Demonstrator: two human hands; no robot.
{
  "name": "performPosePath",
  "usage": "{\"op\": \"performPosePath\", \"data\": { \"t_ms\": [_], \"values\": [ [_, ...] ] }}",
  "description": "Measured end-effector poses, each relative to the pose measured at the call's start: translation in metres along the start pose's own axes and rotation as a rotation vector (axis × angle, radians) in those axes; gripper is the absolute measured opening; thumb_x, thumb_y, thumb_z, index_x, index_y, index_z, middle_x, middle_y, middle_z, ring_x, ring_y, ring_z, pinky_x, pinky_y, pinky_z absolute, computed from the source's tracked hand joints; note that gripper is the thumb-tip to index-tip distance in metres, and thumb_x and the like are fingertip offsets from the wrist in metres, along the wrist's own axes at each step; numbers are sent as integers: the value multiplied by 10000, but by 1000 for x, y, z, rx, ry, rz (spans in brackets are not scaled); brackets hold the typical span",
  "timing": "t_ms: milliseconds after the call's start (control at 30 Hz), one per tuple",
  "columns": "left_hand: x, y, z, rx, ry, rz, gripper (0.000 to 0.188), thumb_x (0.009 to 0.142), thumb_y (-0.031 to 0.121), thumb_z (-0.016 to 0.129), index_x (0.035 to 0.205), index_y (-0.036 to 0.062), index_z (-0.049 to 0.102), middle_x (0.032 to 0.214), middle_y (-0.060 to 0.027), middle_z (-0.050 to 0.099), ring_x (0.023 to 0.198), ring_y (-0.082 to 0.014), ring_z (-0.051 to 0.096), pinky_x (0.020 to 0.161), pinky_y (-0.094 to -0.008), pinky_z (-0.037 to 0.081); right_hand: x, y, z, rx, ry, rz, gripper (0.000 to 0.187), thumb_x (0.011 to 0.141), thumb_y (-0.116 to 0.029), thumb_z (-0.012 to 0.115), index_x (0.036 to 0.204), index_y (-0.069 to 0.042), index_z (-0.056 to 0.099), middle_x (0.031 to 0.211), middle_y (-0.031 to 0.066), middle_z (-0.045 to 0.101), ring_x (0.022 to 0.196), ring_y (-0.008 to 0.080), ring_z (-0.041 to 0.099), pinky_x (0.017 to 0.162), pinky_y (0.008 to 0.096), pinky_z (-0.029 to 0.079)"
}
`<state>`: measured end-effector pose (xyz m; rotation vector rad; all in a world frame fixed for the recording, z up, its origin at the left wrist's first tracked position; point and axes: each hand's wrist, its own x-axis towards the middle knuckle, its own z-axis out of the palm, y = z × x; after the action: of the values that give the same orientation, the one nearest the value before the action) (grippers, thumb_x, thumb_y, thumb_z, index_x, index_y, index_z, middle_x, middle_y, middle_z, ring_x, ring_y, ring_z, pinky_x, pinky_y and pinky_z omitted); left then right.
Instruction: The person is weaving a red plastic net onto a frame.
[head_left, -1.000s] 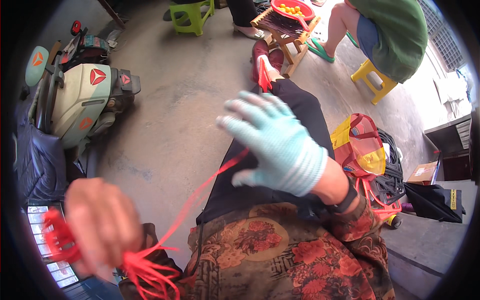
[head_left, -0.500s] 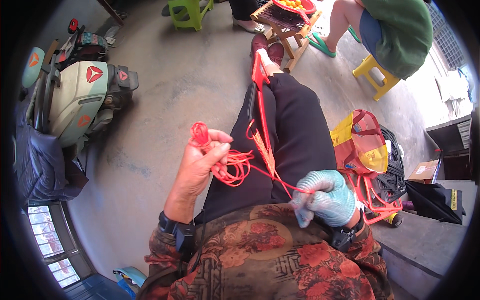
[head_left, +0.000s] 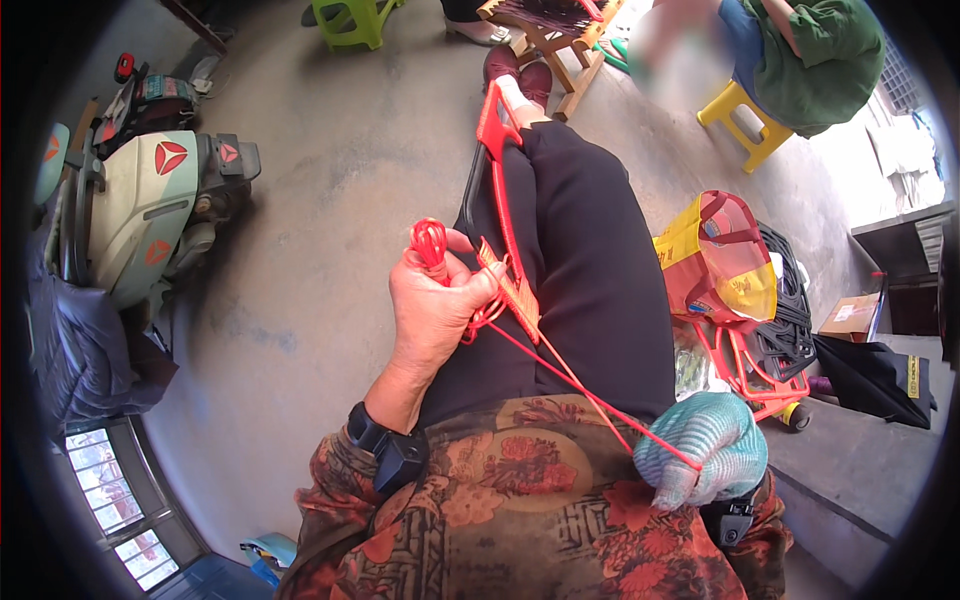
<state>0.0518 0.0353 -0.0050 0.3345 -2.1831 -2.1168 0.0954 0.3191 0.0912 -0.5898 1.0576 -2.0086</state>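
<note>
My bare left hand (head_left: 425, 315) is closed around a looped bundle of red cord (head_left: 429, 240). Its thumb lies against an orange-red woven strip (head_left: 514, 296) on a red frame (head_left: 502, 200) that rests along my legs. Two strands run from there down to the right, drawn straight. At their other end my right hand (head_left: 708, 450), in a light blue knitted glove, is closed on the cord close to my body. Loose loops hang below my left hand, partly hidden behind it.
At my right stand a red and yellow bag (head_left: 715, 260), a red frame (head_left: 745, 375) and black coiled material (head_left: 787, 310). A person in green (head_left: 825, 60) sits on a yellow stool (head_left: 745, 125). Scooters (head_left: 150, 215) are parked at left; a wooden stool (head_left: 555, 40) stands beyond my feet.
My right hand has pulled down and right, lengthening the taut strands. My left hand has moved right, against the woven strip, and fewer loose loops show below it.
</note>
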Motion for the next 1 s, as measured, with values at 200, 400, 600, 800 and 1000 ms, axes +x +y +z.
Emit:
{"op": "performPosePath", "data": {
  "t_ms": [200,400,600,800,1000],
  "values": [
    [15,36,-27,-196,-80,-44,309,879,58,713,1148,-2,574,860,21,616,760,-37,561,681,-217,458,46,-42,-12,-134,448,-284,234,921,-106,600,1073,64,656,834,101,677,672,148,635,626,279,492],
    [38,51,-72,-113,100,145,219,951,37,574,1165,10,617,996,-55,686,871,-144,651,772,-294,531,129,-17,-83,-1552,759,-469,247,862,-154,688,1087,-52,677,961,146,682,843,332,674,782,400,539],
    [38,7,-20,876,-222,458,168,881,-13,599,1033,-5,669,917,-150,688,791,-279,664,692,-341,522,165,64,-79,-1249,540,-253,200,826,-216,727,976,-85,715,862,148,672,844,338,665,770,391,545],
    [32,38,-26,330,-84,381,99,852,-6,646,939,-52,656,1021,-190,692,876,-271,704,695,-348,595,151,23,-79,-184,688,-63,281,961,-210,641,1169,-23,670,1096,80,701,1019,113,628,913,303,506],
    [4,34,-21,-1017,-845,-308,606,967,553,553,1060,-41,626,1353,-338,495,1207,-436,573,768,-471,617,70,-24,-11,49,-97,40,226,988,-224,599,987,-12,522,915,128,664,839,219,670,775,322,532]
  ]
}}
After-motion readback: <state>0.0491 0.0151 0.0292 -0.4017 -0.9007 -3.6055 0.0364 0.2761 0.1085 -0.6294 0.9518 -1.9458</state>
